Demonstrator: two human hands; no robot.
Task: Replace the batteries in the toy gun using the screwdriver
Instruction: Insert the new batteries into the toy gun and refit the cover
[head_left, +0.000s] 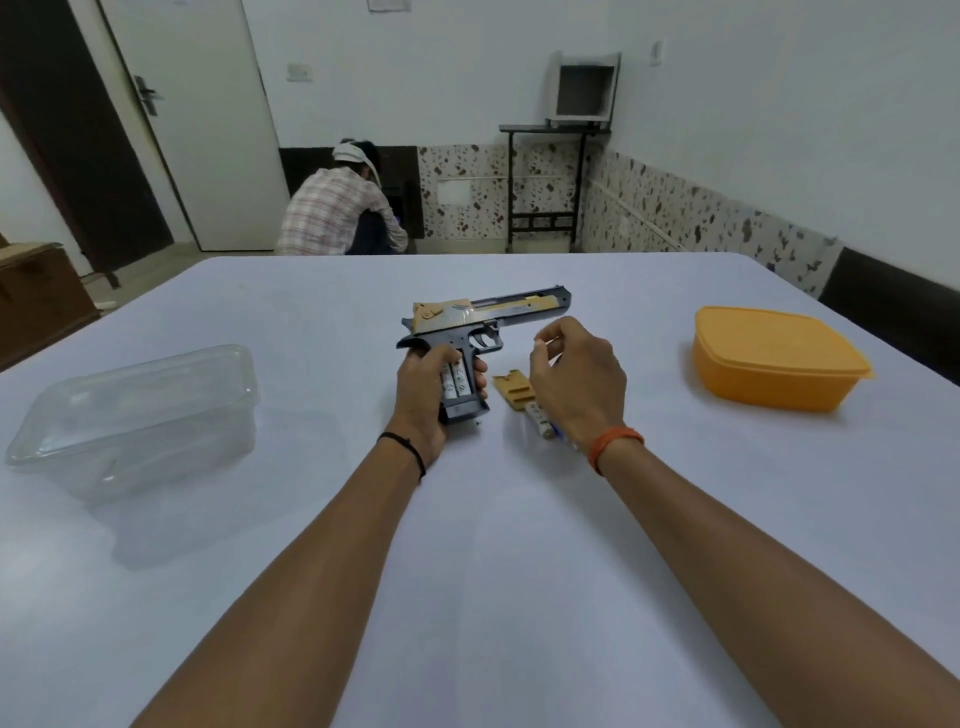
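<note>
On the counter (519, 519): toy gun (485, 325) at centre, tub (140, 410) far left, lidded box (776, 358) right, battery cover (511, 391) just right of the gun's grip.

screwdriver (558, 430) mostly hidden under right hand (574, 376), loose battery (537, 418) half covered — label unreadable

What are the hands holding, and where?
The left hand grips the toy gun by its handle, beside the batteries. Whether the right hand pinches something tiny cannot be told.

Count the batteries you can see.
3. Two batteries sit side by side in the toy gun grip, held by the left hand; a loose battery lies on the table under the right hand. More may be hidden.
</note>
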